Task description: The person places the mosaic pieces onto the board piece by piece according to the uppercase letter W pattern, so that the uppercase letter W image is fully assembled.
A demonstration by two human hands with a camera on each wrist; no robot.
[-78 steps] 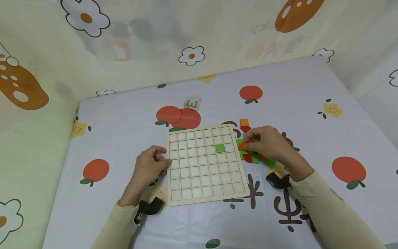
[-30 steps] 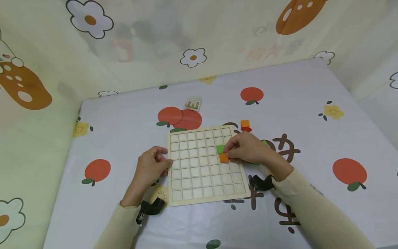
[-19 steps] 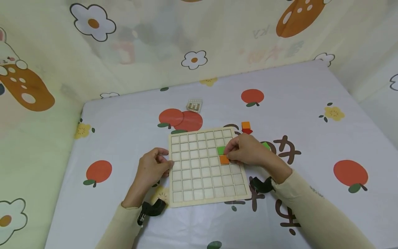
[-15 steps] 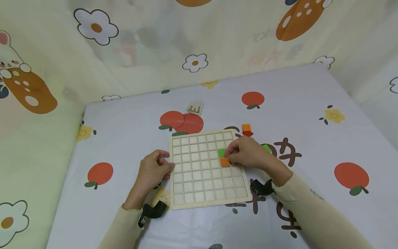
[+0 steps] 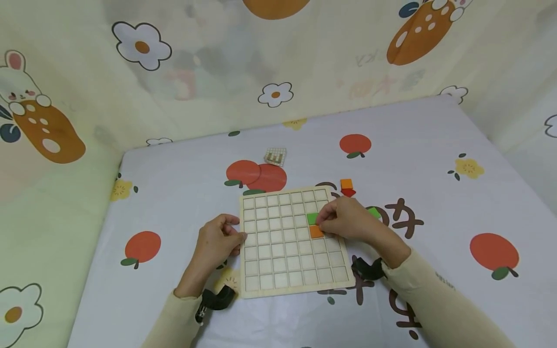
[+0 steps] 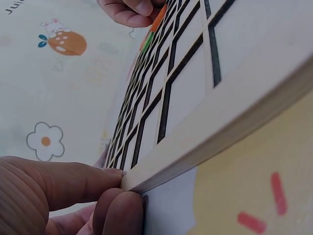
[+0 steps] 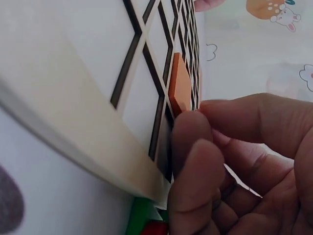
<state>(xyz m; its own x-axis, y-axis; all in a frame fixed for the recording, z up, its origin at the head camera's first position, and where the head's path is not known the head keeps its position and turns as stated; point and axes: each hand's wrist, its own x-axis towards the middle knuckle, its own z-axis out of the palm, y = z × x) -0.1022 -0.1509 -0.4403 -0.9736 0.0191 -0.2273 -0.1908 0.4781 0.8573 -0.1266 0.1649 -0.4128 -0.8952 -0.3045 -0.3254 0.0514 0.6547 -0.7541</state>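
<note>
A square wooden grid board (image 5: 300, 285) lies on the table, its cells pale. My left hand (image 5: 217, 241) pinches its left edge, thumb on top and a finger at the side, as the left wrist view shows. One green square tile (image 5: 312, 219) sits in a cell toward the right. Just in front of it is an orange square tile (image 5: 316, 232), standing a little proud of the grid in the right wrist view. My right hand (image 5: 348, 220) pinches this orange tile at its right end between thumb and finger.
Beyond the board's right corner lie another orange tile (image 5: 346, 183) and a red piece (image 5: 348, 192). A green piece (image 5: 374, 212) shows past my right hand, which hides other pieces. A small stack of grid-printed cards (image 5: 276, 156) stands behind the board.
My right hand has carried the orange tile left from the loose pieces onto the board, in front of the green tile. It then stays there. My left hand keeps its hold; the head view tilts up slightly.
</note>
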